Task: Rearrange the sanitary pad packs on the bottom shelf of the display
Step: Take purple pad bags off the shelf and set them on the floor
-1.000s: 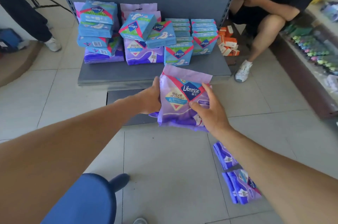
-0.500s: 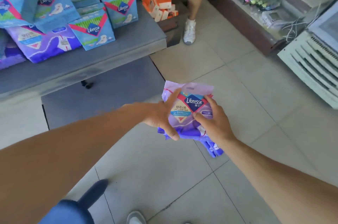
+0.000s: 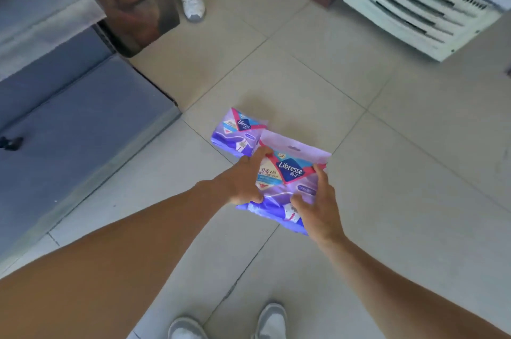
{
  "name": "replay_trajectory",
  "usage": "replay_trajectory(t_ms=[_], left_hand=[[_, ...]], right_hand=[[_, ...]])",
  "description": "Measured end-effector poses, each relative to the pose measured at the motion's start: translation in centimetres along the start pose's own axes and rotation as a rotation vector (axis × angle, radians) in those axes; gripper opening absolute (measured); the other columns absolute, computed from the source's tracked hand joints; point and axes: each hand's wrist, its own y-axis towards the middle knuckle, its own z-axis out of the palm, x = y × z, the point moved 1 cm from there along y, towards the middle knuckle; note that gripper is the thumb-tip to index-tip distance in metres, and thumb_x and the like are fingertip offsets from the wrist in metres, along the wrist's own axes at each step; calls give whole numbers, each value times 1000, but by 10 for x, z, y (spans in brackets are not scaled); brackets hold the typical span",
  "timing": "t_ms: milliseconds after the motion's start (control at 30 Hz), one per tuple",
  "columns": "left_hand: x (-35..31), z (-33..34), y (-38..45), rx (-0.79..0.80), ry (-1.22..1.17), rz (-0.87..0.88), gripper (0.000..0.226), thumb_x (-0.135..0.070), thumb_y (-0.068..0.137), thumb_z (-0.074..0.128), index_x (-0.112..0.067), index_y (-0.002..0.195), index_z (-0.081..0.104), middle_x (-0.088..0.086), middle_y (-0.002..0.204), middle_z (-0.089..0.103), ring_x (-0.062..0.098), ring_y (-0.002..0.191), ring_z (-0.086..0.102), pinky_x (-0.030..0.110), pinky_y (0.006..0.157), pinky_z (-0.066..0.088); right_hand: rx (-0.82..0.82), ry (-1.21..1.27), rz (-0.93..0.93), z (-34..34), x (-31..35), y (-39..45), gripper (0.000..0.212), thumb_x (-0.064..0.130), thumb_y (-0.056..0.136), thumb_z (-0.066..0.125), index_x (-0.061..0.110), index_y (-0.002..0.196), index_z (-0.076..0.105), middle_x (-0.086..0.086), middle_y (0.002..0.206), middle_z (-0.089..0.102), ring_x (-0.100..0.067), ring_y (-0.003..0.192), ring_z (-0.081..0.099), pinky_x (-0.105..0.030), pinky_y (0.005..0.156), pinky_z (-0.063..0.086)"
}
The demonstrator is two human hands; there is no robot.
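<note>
The purple pad pack (image 3: 287,186), gripped at its sides by the left hand (image 3: 243,183) and right hand (image 3: 318,208), now hangs low over the floor tiles (image 3: 387,172) beside another pack (image 3: 237,132) (away from the shelf (image 3: 41,15)), so it is likely being set aside.

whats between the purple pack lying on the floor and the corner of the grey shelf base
Only bare floor tile. In the head view nothing sits between the purple pack on the floor and the grey shelf base.
</note>
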Motion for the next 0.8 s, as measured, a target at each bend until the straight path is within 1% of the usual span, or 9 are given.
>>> replay_trajectory(t_ms=[100,167,267,400,500,567,633,733,800], left_hand=[[-9,54,40,37,17,-8,95,-4,67,68,-43,135,16,8,115,39,32,85,65,44,58,59],[-11,91,65,39,24,8,83,-3,76,63,-38,136,18,7,114,34,31,82,63,38,58,58],[-8,139,101,34,43,66,79,-6,82,61,-33,142,18,8,122,31,28,102,58,29,72,53],[8,190,154,31,126,113,84,-4,82,59,-29,149,14,8,142,18,29,108,58,23,69,48],[25,216,194,17,246,168,84,-7,85,57,-26,153,12,8,151,9,31,125,48,28,87,49],[34,229,219,2,338,215,83,-10,86,55,-30,154,12,9,153,5,32,131,43,36,99,47],[45,237,243,-24,419,256,82,-11,87,53,-34,154,10,11,156,-3,34,138,35,41,106,43],[59,243,271,-101,519,310,82,-5,87,50,-32,154,11,10,156,-29,37,148,9,42,108,40],[63,247,279,-110,634,284,84,2,87,47,-27,154,7,12,154,-34,39,147,4,47,106,42]], right_hand=[[-89,49,38,-28,-54,2,85,24,71,61,36,148,28,4,127,58,5,101,64,-24,86,53],[-119,28,45,-44,-89,5,84,22,72,64,35,147,30,19,123,60,5,103,63,-21,84,52],[-160,-4,65,-60,-137,18,81,20,74,69,31,145,31,31,112,57,15,99,59,-8,80,48],[-196,18,135,-60,-199,43,85,28,71,67,35,146,28,20,118,52,3,107,59,-35,93,53],[-223,40,154,-54,-240,67,85,27,70,66,32,146,29,13,122,54,5,106,59,-41,94,53],[-250,55,172,-50,-262,86,80,23,73,66,32,145,32,1,127,54,13,97,60,-39,90,56],[-254,28,172,-45,-279,105,71,22,77,65,37,140,37,-2,125,54,18,94,58,-38,92,54],[-254,-9,187,-37,-297,132,66,17,85,65,40,141,39,7,110,51,-1,109,55,-41,101,47],[-195,-74,209,-34,-304,144,67,20,89,63,38,146,34,6,111,51,-2,107,49,-34,106,42]])
